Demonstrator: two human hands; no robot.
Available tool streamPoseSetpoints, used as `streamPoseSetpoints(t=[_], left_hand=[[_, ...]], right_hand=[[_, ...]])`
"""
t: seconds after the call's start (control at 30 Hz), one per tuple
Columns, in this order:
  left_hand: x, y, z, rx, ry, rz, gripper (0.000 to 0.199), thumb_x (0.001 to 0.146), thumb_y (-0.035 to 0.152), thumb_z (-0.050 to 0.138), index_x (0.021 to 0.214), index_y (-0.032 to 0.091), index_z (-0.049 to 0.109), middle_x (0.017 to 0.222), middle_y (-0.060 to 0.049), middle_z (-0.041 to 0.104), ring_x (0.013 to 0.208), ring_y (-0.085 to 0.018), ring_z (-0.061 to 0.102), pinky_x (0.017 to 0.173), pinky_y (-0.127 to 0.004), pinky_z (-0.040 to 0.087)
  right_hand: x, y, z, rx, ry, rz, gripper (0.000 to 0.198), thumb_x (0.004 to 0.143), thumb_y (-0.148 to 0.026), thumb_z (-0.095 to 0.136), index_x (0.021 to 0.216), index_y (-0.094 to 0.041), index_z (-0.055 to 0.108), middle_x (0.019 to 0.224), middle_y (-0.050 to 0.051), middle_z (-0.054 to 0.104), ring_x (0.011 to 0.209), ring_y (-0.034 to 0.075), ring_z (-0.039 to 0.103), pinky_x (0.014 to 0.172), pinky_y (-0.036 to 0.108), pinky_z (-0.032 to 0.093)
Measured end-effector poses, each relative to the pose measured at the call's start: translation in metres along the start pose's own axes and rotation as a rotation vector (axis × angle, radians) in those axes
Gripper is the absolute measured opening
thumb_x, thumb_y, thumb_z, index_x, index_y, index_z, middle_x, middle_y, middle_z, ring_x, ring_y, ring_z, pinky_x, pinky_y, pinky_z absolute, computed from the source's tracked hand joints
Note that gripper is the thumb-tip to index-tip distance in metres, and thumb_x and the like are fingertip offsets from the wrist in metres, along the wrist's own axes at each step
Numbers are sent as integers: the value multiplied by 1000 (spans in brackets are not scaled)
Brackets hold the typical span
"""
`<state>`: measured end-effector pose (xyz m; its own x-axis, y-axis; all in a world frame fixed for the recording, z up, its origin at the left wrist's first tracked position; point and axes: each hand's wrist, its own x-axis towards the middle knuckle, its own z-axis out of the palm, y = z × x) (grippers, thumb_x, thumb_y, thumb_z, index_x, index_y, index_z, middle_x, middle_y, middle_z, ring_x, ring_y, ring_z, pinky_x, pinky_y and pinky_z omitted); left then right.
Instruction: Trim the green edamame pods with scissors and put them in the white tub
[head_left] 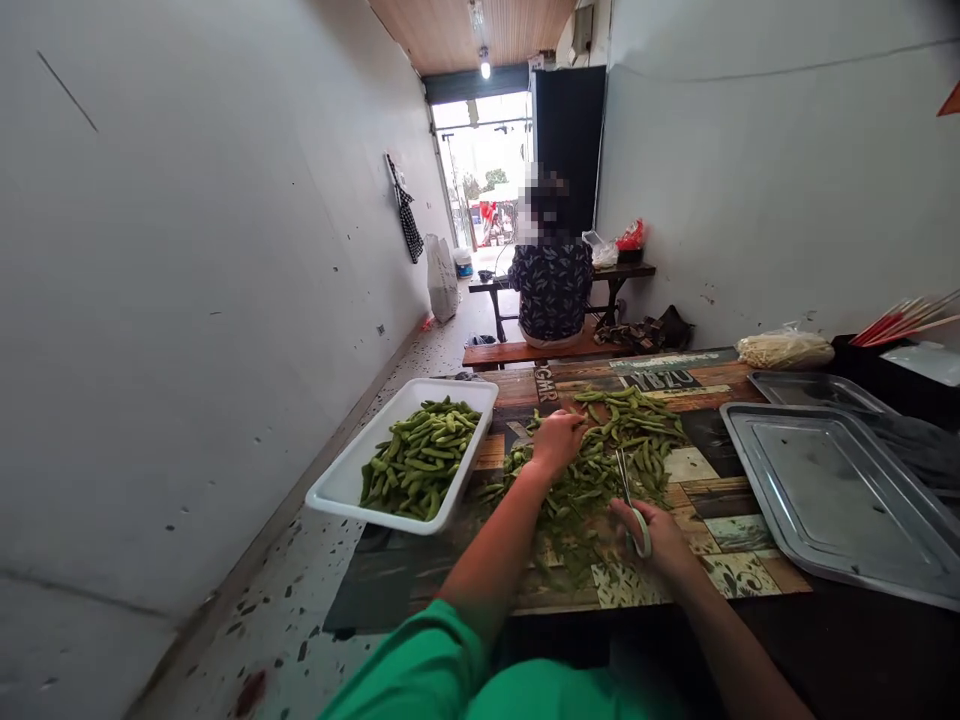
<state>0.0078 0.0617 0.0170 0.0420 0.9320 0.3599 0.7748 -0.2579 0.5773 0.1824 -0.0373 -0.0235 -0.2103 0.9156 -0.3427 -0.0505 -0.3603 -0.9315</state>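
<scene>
My right hand (654, 540) is wrapped round a pair of scissors (625, 480), with the pale handle loop at my fingers and the thin blades pointing away from me. My left hand (556, 442) is closed in a pinch over the far side of a loose heap of green soybean pods (630, 415). Whatever its fingertips hold is too small to make out. Pods and green trimmings lie spread on the wood-patterned table (720, 500) under and around both hands. Left of them, a white plastic tub (322, 498) holds a pile of similar pods.
Metal trays (840, 470) rest at the right, near a bagged bundle of pale sticks (786, 348) and a dark box with skewers (907, 322). Beyond the table, a person (555, 290) sits on a bench (495, 354), facing away. A wall (225, 300) runs along the left.
</scene>
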Motion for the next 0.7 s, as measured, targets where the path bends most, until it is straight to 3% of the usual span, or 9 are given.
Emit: streamPoseSetpoints(t=[0.07,0.17,0.27,0.47,0.7], left_hand=[[-12,5,-2,-141,-85,-14,23,82,31,54,87,18,73,82,-7,67,76,-16,57,74,-25,42],[-22,10,-4,-356,-317,-60,28,78,38,57,82,15,73,62,-1,62,59,-11,50,58,-21,37],[-25,12,-4,-488,-474,-95,36,72,45,62,79,11,72,56,0,58,52,-9,45,51,-21,32],[-28,18,-2,-629,-515,-123,42,70,50,62,73,9,70,55,0,56,49,-7,42,48,-21,31],[-27,18,1,-632,-533,-118,37,69,45,64,77,10,73,59,-1,60,54,-9,47,53,-21,36]], right_hand=[[-2,-5,-1,-86,26,-53,41,65,-56,69,78,-20,56,52,-4,53,39,11,47,33,22,32],[-5,-13,-3,-189,20,-78,44,65,-57,68,83,-18,58,53,-4,54,42,13,51,32,22,33],[-8,-20,-3,-262,26,-104,45,66,-57,68,83,-17,61,52,-3,54,44,13,52,34,22,34],[-10,-27,-4,-297,38,-105,44,67,-56,67,82,-15,61,53,-3,53,44,11,51,35,20,32],[-10,-29,-5,-332,38,-72,42,62,-57,69,71,-17,59,52,-2,54,44,12,49,39,22,34]])
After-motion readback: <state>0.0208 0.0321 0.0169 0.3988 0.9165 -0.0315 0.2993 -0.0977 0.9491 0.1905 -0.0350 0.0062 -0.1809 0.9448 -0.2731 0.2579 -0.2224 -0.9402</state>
